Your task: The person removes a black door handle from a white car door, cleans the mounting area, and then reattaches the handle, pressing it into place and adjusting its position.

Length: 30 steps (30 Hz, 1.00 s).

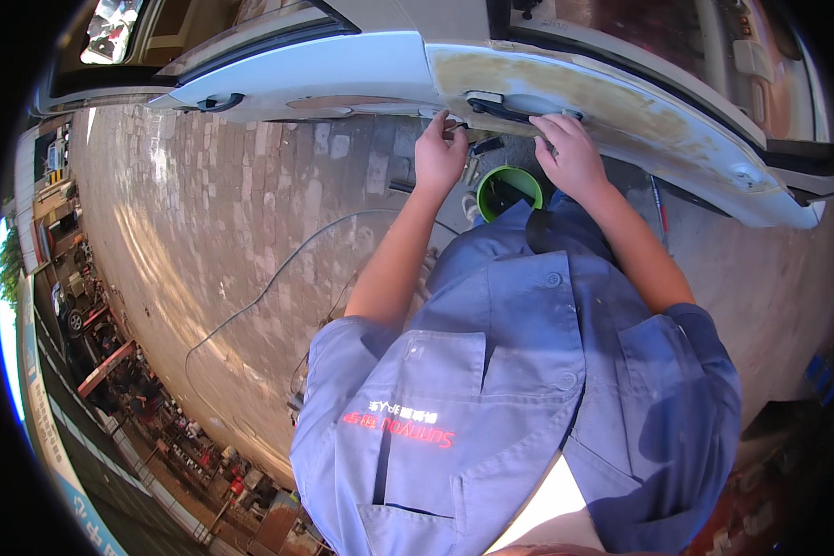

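Observation:
A car door point(602, 97) with sanded, yellowish-brown patches stretches across the top of the view. Its dark handle point(500, 108) lies between my two hands. My left hand point(440, 157) is by the handle's left end, fingers curled in a pinch. A small dark thing shows at those fingertips, too small to name. At the handle's right end, my right hand point(573, 156) has its fingertips against or just over the edge, thumb apart from the fingers. Whether the right fingertips hook behind the handle is hidden.
A green bucket point(510, 188) with something dark inside stands close to my legs. Near it lies a dark block point(486, 145) on the brick paving point(241, 195). A thin cable point(278, 271) curves over the ground at left. Another car door point(315, 79) adjoins the sanded one.

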Available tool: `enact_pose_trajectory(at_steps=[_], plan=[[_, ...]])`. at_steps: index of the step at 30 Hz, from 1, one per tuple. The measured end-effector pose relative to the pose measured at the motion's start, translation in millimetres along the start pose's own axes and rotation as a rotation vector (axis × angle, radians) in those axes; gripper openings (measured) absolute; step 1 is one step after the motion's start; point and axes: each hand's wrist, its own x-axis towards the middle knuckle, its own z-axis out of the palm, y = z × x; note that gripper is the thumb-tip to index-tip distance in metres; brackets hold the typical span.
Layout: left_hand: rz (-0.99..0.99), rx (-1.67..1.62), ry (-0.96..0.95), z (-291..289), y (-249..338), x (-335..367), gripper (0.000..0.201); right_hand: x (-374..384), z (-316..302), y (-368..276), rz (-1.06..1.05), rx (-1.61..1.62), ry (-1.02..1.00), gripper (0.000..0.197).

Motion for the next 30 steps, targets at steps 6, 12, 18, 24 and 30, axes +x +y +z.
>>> enact_pose_trajectory(at_steps=[6, 12, 18, 24, 30], plan=[[-0.284, -0.593, -0.044, 16.7, -13.4, 22.3, 0.037, 44.6, 34.4, -9.0, 0.201, -0.258, -0.366, 0.040], [-0.469, -0.889, -0.132, 29.5, -9.7, 21.2, 0.033, 73.0, 48.0, -0.9, 0.248, -0.340, -0.527, 0.041], [-0.484, -1.127, -0.135, 51.9, -18.6, 21.8, 0.027, 69.7, 44.6, 7.8, 0.108, -0.396, -0.509, 0.044], [-0.461, -1.422, -0.184, 73.2, -34.7, 24.9, 0.024, 69.7, 45.5, 8.0, 0.182, -0.389, -0.457, 0.041], [-0.468, -1.820, -0.341, 106.3, -37.0, 19.6, 0.024, 65.9, 48.6, 7.1, 0.116, -0.442, -0.395, 0.020]])
